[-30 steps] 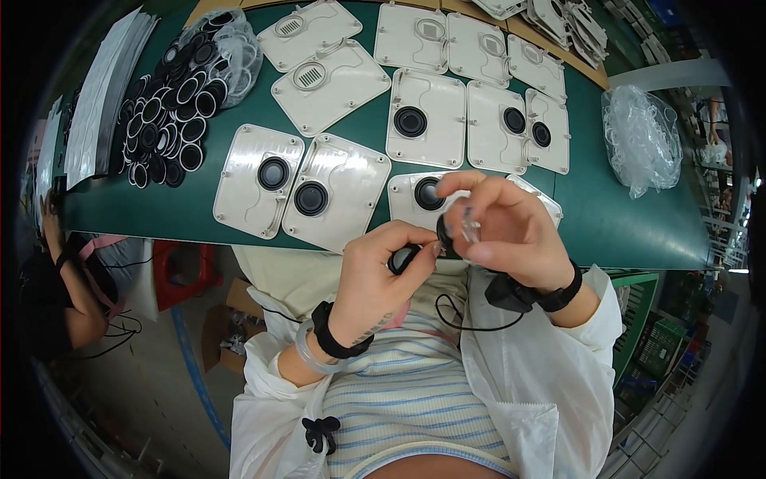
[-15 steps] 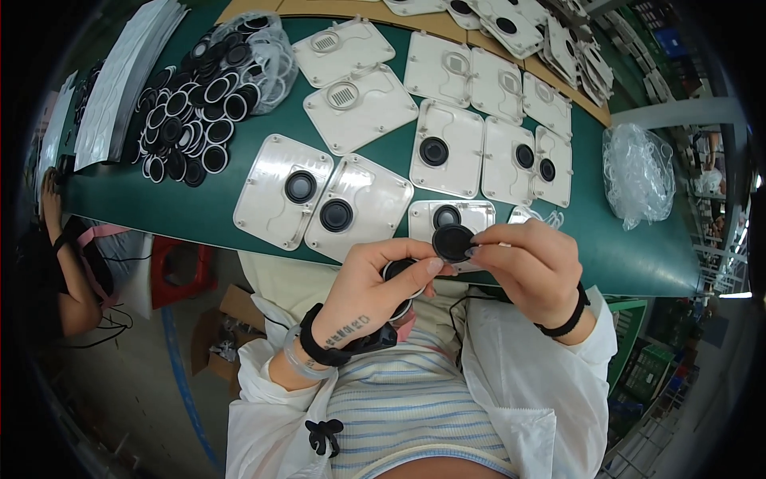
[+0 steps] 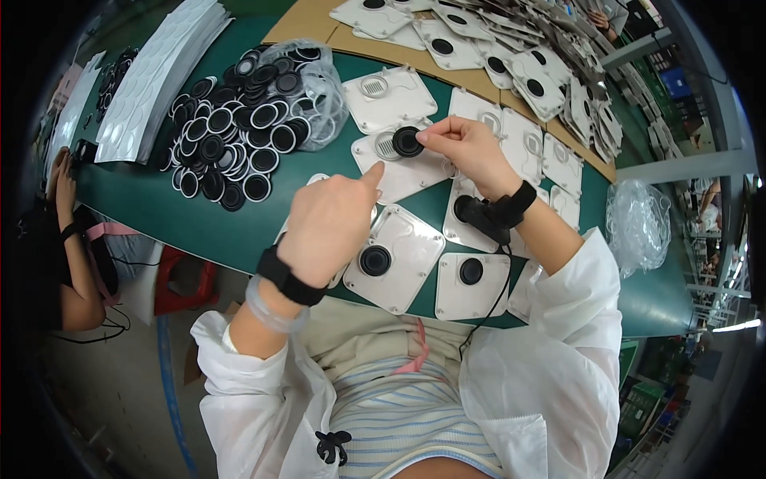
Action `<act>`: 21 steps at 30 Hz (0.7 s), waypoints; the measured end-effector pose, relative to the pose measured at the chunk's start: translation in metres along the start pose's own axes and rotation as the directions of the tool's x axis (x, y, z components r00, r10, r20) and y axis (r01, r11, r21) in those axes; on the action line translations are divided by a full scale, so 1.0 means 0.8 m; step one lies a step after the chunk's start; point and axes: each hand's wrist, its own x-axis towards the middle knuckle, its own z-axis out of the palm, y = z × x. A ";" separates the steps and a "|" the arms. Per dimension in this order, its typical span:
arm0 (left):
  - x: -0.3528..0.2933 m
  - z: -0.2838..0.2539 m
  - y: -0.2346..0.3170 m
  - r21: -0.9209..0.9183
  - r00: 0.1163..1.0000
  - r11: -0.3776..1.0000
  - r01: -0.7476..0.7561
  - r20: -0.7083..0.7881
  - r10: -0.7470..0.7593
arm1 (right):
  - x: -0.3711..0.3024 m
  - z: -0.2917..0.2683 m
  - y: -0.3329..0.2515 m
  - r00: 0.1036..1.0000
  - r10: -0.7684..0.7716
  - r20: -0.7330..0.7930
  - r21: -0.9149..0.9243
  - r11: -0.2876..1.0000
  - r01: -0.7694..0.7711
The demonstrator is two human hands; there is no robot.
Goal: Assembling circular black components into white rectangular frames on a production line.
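My right hand pinches a black round disc by its right edge, with thumb and forefinger. The disc is over a white panel, just right of that panel's round slotted grille. Close by on the left, my left hand is back up, its forefinger reaching toward the same panel. Its other fingers curl under the palm, and whatever they hold is hidden. Nearer me, a white panel bears a black disc, and another small panel has one too.
A heap of black and white rings lies left on the green table, beside a clear plastic bag. White sheets stack further left. Many panels pile on cardboard at the back. Another bag is right; a person's arm shows left.
Both hands have moved from near the table's front edge to the panels farther back. The right hand carries the disc over the grille panel. The view has shifted.
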 end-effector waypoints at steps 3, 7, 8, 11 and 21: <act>0.013 0.019 -0.008 0.167 0.998 0.986 0.011 0.058 -0.021 | 0.014 0.013 -0.003 0.999 0.044 -0.001 0.016 0.999 -0.044; 0.015 0.031 -0.016 0.144 1.000 0.990 0.005 -0.009 -0.004 | 0.020 0.023 -0.006 0.997 0.072 0.004 0.010 0.997 -0.072; 0.016 0.032 -0.016 0.138 1.000 0.990 0.008 -0.006 -0.007 | 0.021 0.024 -0.005 0.997 0.072 0.008 0.015 0.997 -0.072; 0.017 0.034 -0.017 0.148 1.000 0.989 0.015 0.004 -0.015 | 0.024 0.025 -0.004 0.997 0.081 0.013 0.028 0.996 -0.081; 0.017 0.038 -0.020 0.133 1.000 0.991 -0.002 -0.015 0.004 | 0.029 0.022 0.007 0.994 0.104 0.017 0.061 0.993 -0.105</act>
